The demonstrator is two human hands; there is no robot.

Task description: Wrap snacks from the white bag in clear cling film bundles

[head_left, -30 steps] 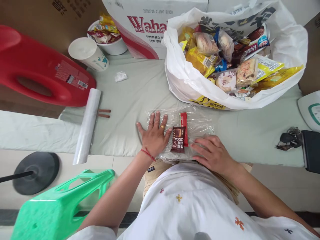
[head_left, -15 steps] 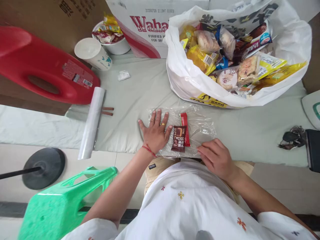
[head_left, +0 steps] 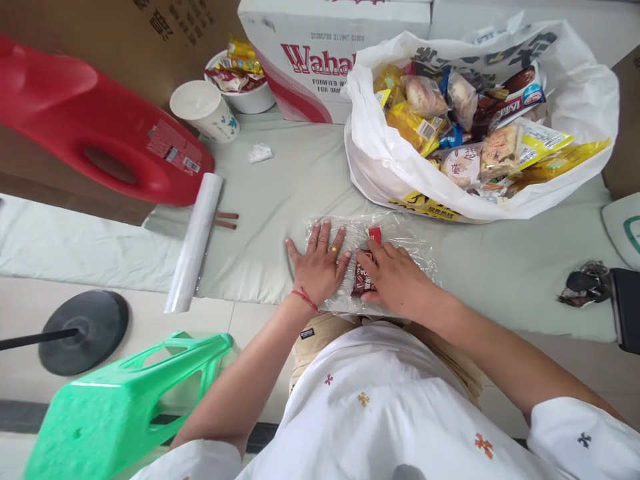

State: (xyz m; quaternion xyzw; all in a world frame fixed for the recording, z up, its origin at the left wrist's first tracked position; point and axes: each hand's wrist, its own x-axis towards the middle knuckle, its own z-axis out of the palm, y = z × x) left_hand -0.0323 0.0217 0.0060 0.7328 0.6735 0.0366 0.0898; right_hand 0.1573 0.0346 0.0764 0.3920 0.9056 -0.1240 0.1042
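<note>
My left hand (head_left: 321, 267) lies flat with spread fingers on a clear plastic bag (head_left: 350, 230), pressing it to the cloth. On the bag is a dark brown cocoa snack packet (head_left: 361, 277), partly covered by my right hand (head_left: 397, 277). The thumb and fingers of that hand curl round the packet's top and lower edge. Behind it, the end of a red snack packet (head_left: 374, 235) shows; its rest is hidden under the right hand.
A white carrier bag (head_left: 375, 167) full of wrapped snacks stands behind. On the left are a clear plastic roll (head_left: 194, 243), a red jug (head_left: 165, 160), a paper cup (head_left: 213, 120) and a tub (head_left: 255, 100) with packets. Keys (head_left: 585, 283) lie right; a green stool (head_left: 100, 400) stands below.
My right hand has moved left from the clear bag's right edge onto the brown and red packets. The left hand keeps its place on the bag. The view has shifted slightly.
</note>
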